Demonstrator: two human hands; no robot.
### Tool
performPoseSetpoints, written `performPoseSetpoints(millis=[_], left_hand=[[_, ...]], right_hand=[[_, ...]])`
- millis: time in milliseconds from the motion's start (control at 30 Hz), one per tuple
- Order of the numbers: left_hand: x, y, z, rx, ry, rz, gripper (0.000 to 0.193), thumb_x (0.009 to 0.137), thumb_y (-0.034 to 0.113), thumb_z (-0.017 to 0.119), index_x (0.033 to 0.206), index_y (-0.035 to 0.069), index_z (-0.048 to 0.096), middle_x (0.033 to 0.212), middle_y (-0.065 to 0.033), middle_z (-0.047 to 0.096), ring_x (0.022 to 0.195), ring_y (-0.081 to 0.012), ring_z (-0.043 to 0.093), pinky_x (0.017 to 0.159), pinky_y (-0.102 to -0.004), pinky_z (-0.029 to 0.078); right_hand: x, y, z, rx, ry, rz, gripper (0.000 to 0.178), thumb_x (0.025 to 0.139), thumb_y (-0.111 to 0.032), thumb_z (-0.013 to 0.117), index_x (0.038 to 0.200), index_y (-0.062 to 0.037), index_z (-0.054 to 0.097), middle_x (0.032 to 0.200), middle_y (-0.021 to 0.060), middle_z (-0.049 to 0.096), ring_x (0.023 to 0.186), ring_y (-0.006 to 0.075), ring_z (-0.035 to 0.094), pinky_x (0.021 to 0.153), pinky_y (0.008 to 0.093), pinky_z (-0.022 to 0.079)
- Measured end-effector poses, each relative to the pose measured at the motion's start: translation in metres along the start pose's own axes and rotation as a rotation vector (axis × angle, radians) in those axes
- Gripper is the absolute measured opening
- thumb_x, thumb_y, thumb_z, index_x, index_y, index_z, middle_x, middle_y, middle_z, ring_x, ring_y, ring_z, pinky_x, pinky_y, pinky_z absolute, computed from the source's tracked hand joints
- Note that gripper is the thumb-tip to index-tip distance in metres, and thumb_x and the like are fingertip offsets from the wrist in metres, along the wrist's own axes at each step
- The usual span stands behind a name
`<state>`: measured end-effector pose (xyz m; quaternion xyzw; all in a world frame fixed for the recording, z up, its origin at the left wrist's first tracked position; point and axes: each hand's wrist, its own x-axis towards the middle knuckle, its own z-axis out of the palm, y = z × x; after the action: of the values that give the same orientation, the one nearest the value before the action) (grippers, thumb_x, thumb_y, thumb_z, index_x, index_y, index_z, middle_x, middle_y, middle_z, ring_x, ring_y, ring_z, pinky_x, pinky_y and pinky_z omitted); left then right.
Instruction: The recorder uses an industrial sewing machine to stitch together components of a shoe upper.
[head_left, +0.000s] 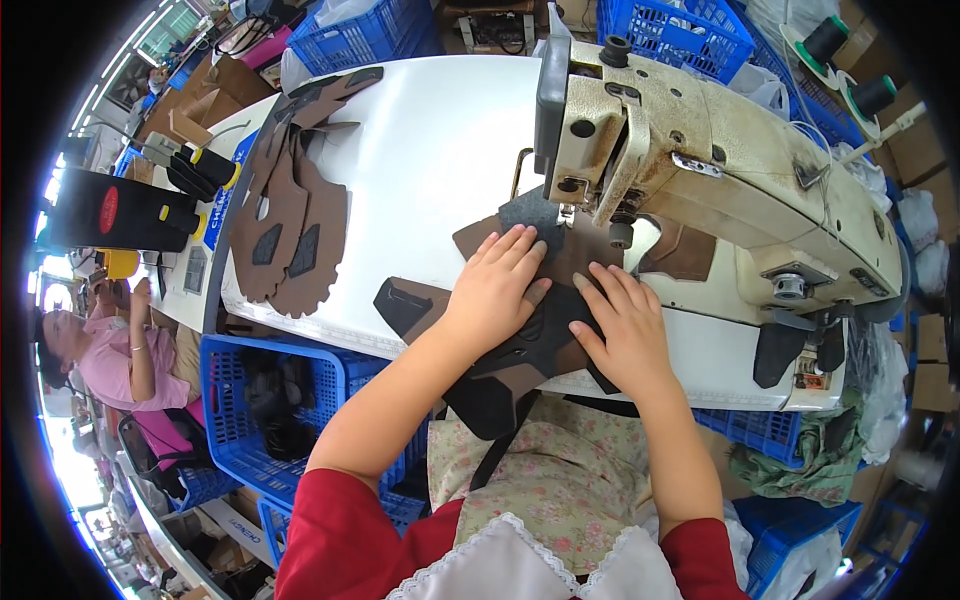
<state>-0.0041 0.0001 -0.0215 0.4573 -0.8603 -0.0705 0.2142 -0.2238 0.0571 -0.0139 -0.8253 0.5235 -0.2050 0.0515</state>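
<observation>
A brown and black shoe-upper-like piece (552,325) lies flat on the white sewing table (440,130), its near end hanging over the front edge. My left hand (497,288) rests on it with fingers stretched out, just short of the presser foot (567,214). To the right, my right hand (628,325) lies on the piece with its fingers spread and thumb apart. A dark grey patch (528,209) on the piece reaches the foot of the sewing machine (700,150). The needle point is too small to make out.
A stack of brown cut pieces (290,220) lies at the table's left. Blue crates (270,345) stand below the front edge, and others stand behind. Black thread spools (826,40) are at the back right. Far left, a person in pink (120,365) sits nearby.
</observation>
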Motion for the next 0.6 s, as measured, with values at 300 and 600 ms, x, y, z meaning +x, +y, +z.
performPoseSetpoints(millis=[300,600], left_hand=[[0.008,-0.009,-0.002,0.015,-0.031,0.042,0.046,0.093,0.026,0.066,0.131,0.001,0.059,0.142,-0.0191,0.056,0.137,-0.0341,0.047,0.116,-0.0474,0.035],[0.009,-0.014,-0.002,-0.043,-0.02,0.039,0.043,0.093,0.024,0.066,0.129,0.001,0.059,0.142,-0.0192,0.055,0.138,-0.0349,0.046,0.117,-0.0475,0.034]], right_hand=[[0.004,-0.001,0.001,0.0,0.023,0.006,0.054,0.088,-0.036,0.068,0.132,-0.0064,0.061,0.141,0.014,0.056,0.132,0.0328,0.049,0.109,0.0476,0.037],[0.004,0.003,-0.003,0.049,-0.017,-0.014,0.059,0.085,-0.039,0.071,0.132,-0.0051,0.061,0.143,0.0146,0.055,0.134,0.0335,0.049,0.109,0.0475,0.038]])
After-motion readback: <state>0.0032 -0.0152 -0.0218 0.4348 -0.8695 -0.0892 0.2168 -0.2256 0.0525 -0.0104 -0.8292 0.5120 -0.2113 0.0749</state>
